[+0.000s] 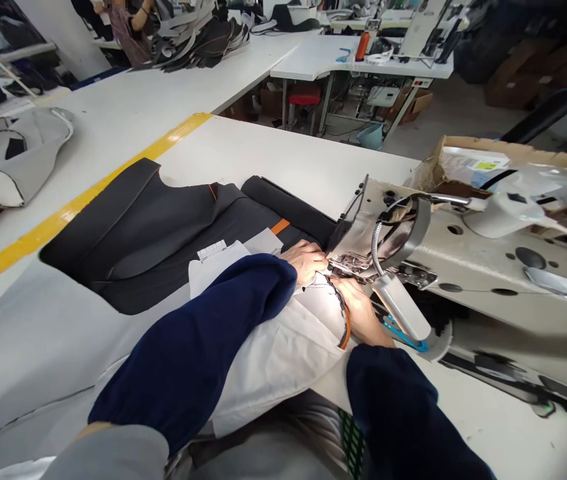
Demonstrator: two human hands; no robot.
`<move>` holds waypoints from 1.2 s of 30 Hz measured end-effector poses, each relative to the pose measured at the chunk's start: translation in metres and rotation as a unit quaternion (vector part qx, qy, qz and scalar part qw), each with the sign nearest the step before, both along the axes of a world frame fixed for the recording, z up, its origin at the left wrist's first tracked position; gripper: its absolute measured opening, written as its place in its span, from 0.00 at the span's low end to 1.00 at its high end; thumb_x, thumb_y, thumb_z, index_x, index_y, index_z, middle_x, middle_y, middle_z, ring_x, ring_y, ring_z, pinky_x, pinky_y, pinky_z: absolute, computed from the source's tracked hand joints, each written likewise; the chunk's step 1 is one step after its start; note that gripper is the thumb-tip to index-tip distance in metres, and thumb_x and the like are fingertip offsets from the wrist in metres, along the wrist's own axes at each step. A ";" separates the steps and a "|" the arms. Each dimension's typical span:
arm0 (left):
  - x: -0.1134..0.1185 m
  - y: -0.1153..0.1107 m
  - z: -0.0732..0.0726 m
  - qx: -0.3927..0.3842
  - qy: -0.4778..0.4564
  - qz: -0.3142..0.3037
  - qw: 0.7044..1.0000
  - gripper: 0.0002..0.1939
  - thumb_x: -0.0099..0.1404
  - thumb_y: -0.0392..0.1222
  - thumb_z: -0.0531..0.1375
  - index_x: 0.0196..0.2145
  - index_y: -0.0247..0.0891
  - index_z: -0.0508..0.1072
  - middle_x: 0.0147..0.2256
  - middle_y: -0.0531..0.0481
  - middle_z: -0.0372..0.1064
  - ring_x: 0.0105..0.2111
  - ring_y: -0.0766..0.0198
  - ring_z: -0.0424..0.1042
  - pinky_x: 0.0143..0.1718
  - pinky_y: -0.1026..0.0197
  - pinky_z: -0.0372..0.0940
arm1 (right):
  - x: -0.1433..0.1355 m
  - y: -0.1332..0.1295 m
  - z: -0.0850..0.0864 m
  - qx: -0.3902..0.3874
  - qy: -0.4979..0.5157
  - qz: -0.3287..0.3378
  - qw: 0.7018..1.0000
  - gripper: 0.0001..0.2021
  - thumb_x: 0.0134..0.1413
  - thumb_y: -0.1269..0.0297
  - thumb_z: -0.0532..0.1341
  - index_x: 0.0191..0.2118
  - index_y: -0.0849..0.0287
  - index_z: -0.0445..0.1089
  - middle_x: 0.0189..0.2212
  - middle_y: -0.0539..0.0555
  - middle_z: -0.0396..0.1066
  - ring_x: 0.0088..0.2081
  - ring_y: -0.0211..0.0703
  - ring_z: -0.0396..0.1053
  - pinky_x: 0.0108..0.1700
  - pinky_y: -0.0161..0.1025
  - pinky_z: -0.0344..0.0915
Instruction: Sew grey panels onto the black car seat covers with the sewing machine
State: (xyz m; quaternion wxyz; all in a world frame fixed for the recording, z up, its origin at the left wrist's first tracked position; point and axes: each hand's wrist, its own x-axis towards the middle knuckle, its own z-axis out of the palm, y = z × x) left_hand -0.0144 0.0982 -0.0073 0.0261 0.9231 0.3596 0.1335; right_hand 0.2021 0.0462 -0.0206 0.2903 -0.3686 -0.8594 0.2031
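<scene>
Pale fabric [283, 350] with a curved, orange-trimmed edge [347, 325] lies at your sewing machine [468, 250].
Your left hand [307, 261] rests on it, fingers close together; your right hand [359, 310] meets the edge, its fingertips too hidden to tell whether they pinch.

the white cloth [330, 308] is brightly lit, almost washed out, by the small lamp [403, 310]. patches of glare are caught on the yellow tape [68, 212], while the cardboard boxes [523, 77] at upper right are sunk in shadow. edges are stretched and softened, and the lower right corner is tinged purple.
</scene>
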 end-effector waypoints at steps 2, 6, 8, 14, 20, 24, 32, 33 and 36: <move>0.000 -0.001 -0.002 0.004 -0.015 -0.002 1.000 0.11 0.60 0.34 0.53 0.38 0.40 0.73 0.40 0.48 0.72 0.47 0.57 0.62 0.47 0.52 0.51 | 0.000 0.000 0.001 0.007 -0.007 0.020 1.000 0.16 0.62 0.63 0.49 0.52 0.57 0.67 0.44 0.59 0.70 0.47 0.49 0.66 0.49 0.50 0.66; -0.001 -0.001 -0.007 -0.008 -0.044 0.004 0.999 0.11 0.60 0.34 0.54 0.38 0.39 0.73 0.41 0.48 0.72 0.47 0.57 0.61 0.47 0.52 0.51 | -0.002 0.000 0.003 0.029 -0.014 0.020 0.999 0.17 0.62 0.64 0.48 0.54 0.57 0.65 0.44 0.60 0.69 0.46 0.51 0.65 0.48 0.51 0.66; -0.002 0.000 -0.009 -0.017 -0.066 0.005 0.998 0.11 0.60 0.35 0.54 0.39 0.39 0.73 0.43 0.48 0.72 0.48 0.57 0.61 0.49 0.52 0.50 | -0.002 -0.001 0.004 0.043 -0.023 0.010 0.999 0.18 0.62 0.65 0.48 0.55 0.57 0.64 0.45 0.60 0.69 0.48 0.50 0.65 0.49 0.51 0.65; -0.010 -0.001 -0.006 -0.046 -0.083 0.003 0.995 0.12 0.59 0.36 0.57 0.41 0.40 0.74 0.49 0.51 0.70 0.49 0.58 0.61 0.49 0.53 0.51 | 0.000 -0.012 0.004 0.057 -0.034 -0.097 0.993 0.17 0.62 0.62 0.49 0.52 0.58 0.66 0.43 0.60 0.70 0.45 0.50 0.67 0.48 0.49 0.65; -0.020 -0.014 0.003 -0.049 -0.089 0.022 0.995 0.11 0.60 0.35 0.54 0.38 0.43 0.74 0.46 0.56 0.73 0.48 0.62 0.64 0.46 0.55 0.53 | -0.007 -0.061 0.005 -0.045 0.051 -0.199 0.978 0.17 0.61 0.57 0.52 0.51 0.59 0.66 0.44 0.59 0.69 0.43 0.48 0.68 0.45 0.47 0.67; -0.053 -0.032 0.005 -0.085 -0.062 0.044 0.993 0.17 0.57 0.31 0.51 0.37 0.44 0.75 0.46 0.58 0.72 0.47 0.63 0.65 0.46 0.56 0.56 | -0.045 -0.096 0.010 -0.089 0.024 -0.140 0.986 0.25 0.59 0.55 0.55 0.59 0.59 0.58 0.45 0.60 0.65 0.37 0.45 0.67 0.40 0.45 0.68; -0.173 -0.103 0.049 -0.167 0.022 0.208 0.963 0.28 0.60 0.53 0.57 0.57 0.45 0.63 0.51 0.47 0.65 0.45 0.57 0.68 0.44 0.58 0.63 | -0.133 -0.070 0.008 -0.063 0.066 -0.032 0.995 0.24 0.59 0.59 0.54 0.59 0.62 0.55 0.50 0.64 0.59 0.49 0.51 0.63 0.47 0.49 0.67; -0.186 -0.107 0.058 -0.175 0.042 0.235 0.955 0.26 0.60 0.51 0.57 0.55 0.46 0.65 0.48 0.48 0.67 0.43 0.57 0.68 0.42 0.58 0.63 | -0.137 -0.067 0.010 -0.036 0.050 -0.029 0.998 0.24 0.59 0.59 0.54 0.58 0.63 0.56 0.51 0.66 0.59 0.50 0.53 0.63 0.47 0.50 0.67; -0.219 -0.105 0.085 -0.075 0.041 0.414 0.906 0.15 0.62 0.38 0.54 0.46 0.42 0.72 0.44 0.45 0.68 0.43 0.54 0.67 0.42 0.54 0.62 | -0.137 -0.068 0.019 0.068 -0.019 -0.008 0.997 0.19 0.61 0.61 0.52 0.55 0.64 0.61 0.54 0.68 0.57 0.53 0.57 0.60 0.49 0.55 0.64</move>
